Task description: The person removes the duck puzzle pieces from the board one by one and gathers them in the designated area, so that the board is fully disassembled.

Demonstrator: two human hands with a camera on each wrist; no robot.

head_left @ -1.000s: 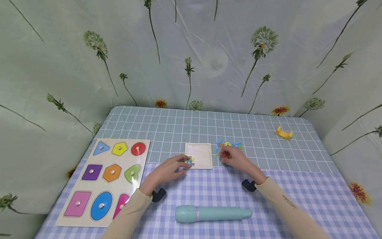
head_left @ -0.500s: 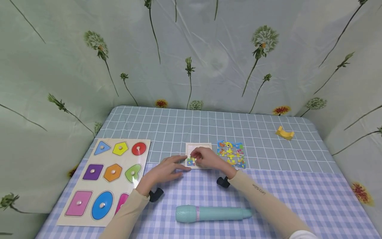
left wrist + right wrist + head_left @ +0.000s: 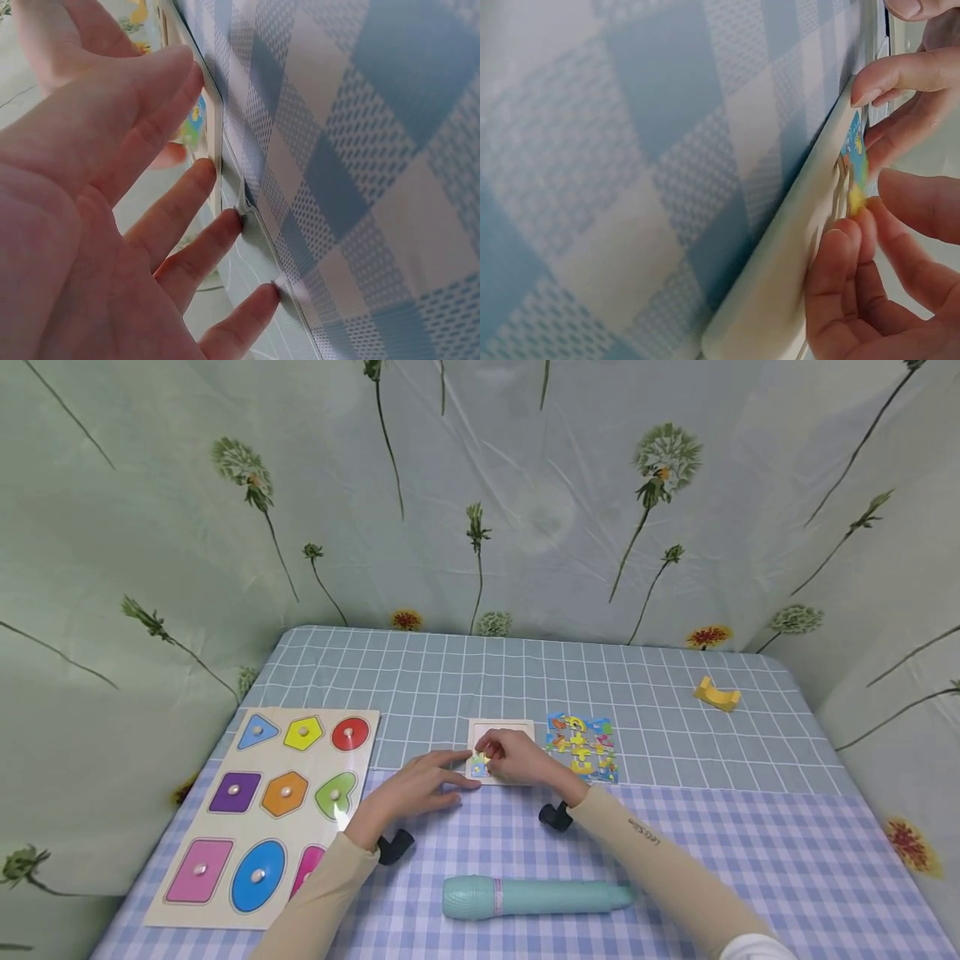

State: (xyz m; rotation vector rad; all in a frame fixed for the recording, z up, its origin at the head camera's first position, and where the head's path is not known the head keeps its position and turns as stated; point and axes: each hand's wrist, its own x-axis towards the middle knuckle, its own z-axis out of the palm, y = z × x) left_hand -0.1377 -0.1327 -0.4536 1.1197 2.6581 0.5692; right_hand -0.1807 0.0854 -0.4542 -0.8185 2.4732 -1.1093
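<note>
A small square wooden puzzle tray [image 3: 517, 723] lies mid-table. In its near left corner sits a blue-green jigsaw piece [image 3: 478, 767], also visible in the right wrist view. My right hand [image 3: 519, 757] is over the tray, pinching a yellow jigsaw piece [image 3: 856, 198] beside the placed one; the fingers partly hide it. My left hand [image 3: 422, 789] rests at the tray's left edge, fingers spread and fairly straight. Fingertips [image 3: 204, 171] of that hand touch the tray's rim and the cloth. Right of the tray lie several loose jigsaw pieces [image 3: 580, 750], arranged close together.
A large shape-peg board [image 3: 273, 743] occupies the left side. A teal toy microphone [image 3: 555, 897] lies along the front. Toward the back right is a yellow curved block [image 3: 717, 695]. Checked and grid-patterned cloths cover the table; a floral curtain [image 3: 540, 527] hangs behind.
My right hand has moved left from the loose pieces to the tray, carrying a jigsaw piece, and then stayed there with only slight motion. The left hand has hardly shifted.
</note>
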